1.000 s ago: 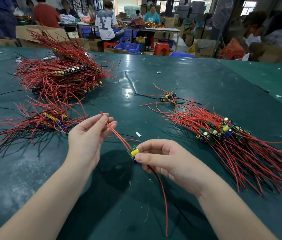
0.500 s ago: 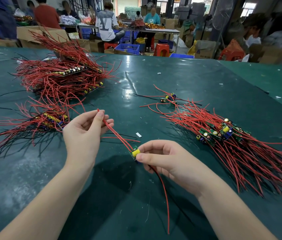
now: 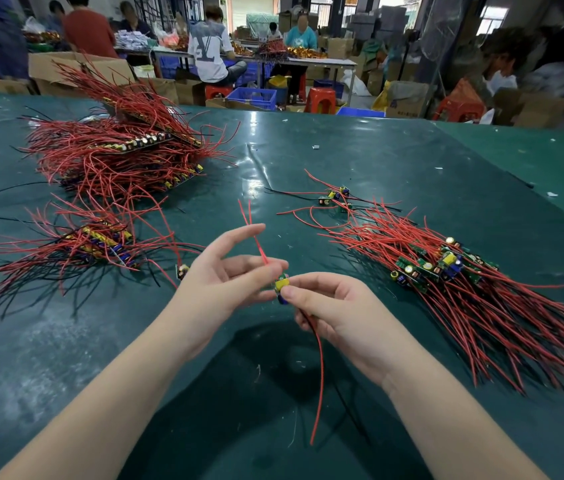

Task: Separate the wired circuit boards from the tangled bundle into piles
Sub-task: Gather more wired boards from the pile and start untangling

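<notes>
My right hand [image 3: 336,306] pinches a small circuit board [image 3: 282,285] with a yellow part, just above the green table [image 3: 342,161]. Its upper red wires [image 3: 254,233] run up between the fingers of my left hand [image 3: 221,275], which holds them close to the board. A longer red wire [image 3: 318,375] hangs down from under my right hand. To the right lies the tangled bundle [image 3: 446,271] of green boards and red wires. Sorted piles lie on the left, a small one [image 3: 93,244] near me and a large one [image 3: 117,157] farther back.
A few loose wired boards [image 3: 336,199] lie beyond the bundle, and a single board [image 3: 182,270] sits by my left wrist. Cardboard boxes [image 3: 76,69] stand at the table's far edge. People work at other tables behind, among blue crates and red stools.
My left hand has slid down the red wires from their tips to the board, so the wire ends now stick up past its fingers. The board has risen slightly.
</notes>
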A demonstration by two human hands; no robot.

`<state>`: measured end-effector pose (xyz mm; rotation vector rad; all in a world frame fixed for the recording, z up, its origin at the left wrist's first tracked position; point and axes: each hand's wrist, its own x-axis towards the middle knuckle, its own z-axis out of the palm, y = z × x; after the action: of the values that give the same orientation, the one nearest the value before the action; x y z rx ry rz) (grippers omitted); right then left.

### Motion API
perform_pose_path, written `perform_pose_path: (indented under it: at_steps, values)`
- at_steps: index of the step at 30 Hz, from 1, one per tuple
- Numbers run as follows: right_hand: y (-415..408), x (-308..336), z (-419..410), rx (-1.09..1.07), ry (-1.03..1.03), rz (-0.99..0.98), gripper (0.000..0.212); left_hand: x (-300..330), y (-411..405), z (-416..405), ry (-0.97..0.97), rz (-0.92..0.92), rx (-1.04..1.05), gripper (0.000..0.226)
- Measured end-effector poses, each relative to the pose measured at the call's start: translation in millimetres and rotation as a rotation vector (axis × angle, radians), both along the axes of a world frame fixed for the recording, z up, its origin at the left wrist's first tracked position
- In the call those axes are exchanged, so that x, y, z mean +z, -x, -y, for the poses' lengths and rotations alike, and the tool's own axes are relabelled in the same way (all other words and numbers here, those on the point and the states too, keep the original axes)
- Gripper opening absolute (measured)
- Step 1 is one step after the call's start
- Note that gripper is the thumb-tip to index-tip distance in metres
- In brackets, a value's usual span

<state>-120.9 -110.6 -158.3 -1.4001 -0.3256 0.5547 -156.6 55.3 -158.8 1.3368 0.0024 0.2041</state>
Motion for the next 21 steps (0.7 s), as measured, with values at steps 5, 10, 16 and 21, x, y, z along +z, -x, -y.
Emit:
perform_pose_path:
  at_steps: [5, 10, 16, 21]
  values:
    - [2, 0, -1, -0.004, 0.08, 0.082, 0.016, -2, 0, -1, -0.015, 0.029, 0.099, 0.051]
    - [2, -1, 1, -0.117, 0.159, 0.149, 0.03, -3, -3, -6, 0.033, 0.055, 0.195, 0.042]
    - [1, -5, 0, -0.159, 0.22, 0.233, 0.01, -2, -4, -12, 0.022, 0.02, 0.231, 0.057]
    - [0, -3, 0, -0.149, 0.184, 0.272, 0.018, -2, -3, -11, -0.033, 0.041, 0.222, 0.068]
